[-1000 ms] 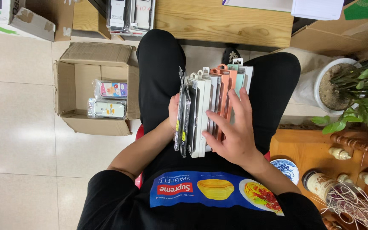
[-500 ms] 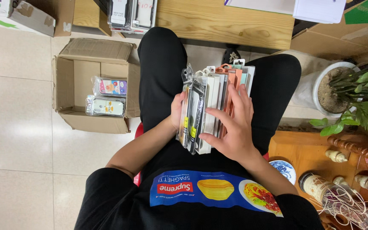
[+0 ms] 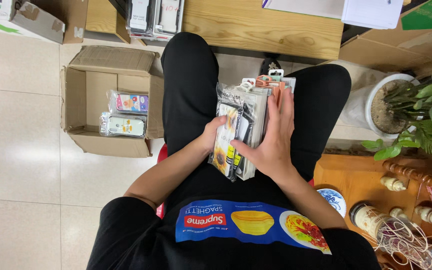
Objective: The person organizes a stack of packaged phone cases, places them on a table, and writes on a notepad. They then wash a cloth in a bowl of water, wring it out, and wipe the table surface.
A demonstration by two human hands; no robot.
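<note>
Both hands grip a stack of packaged phone cases (image 3: 248,125) at mid-frame on the lap: right hand (image 3: 271,145) spread flat over it, left hand (image 3: 211,135) pinching its left edge.

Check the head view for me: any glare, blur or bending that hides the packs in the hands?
Head view: sharp, evenly lit; faint sheen on the plastic packs between left hand and right hand; soft glare on the floor tiles; wide-angle bending near the edges; little shadow.
</note>
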